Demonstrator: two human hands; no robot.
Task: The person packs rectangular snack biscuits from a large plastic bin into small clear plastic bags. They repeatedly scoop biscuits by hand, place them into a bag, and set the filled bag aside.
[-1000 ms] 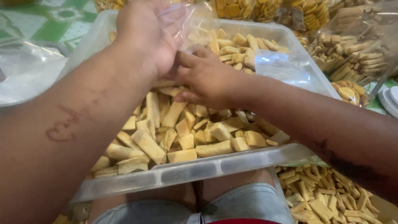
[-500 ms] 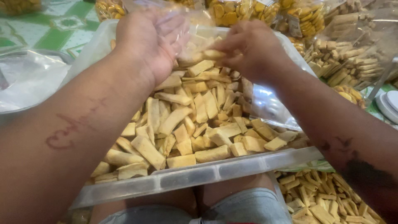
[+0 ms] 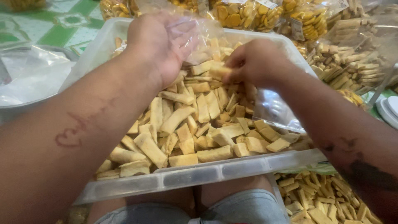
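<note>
Holding a clear plastic bag point(image 3: 199, 39) above the tray point(image 3: 215, 172), the left hand point(image 3: 159, 43) gripped its mouth; just right of it, the right hand point(image 3: 255, 62) pinched a snack stick point(image 3: 217, 71), its long axis pointing toward the bag.

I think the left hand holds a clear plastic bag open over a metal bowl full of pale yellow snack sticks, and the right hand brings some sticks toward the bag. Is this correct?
Not quite. The container is a translucent plastic tub, not a metal bowl, as the head view shows. The rest stands: the left hand holds the clear plastic bag open over the pale yellow snack sticks, and the right hand brings some sticks toward it.
</note>
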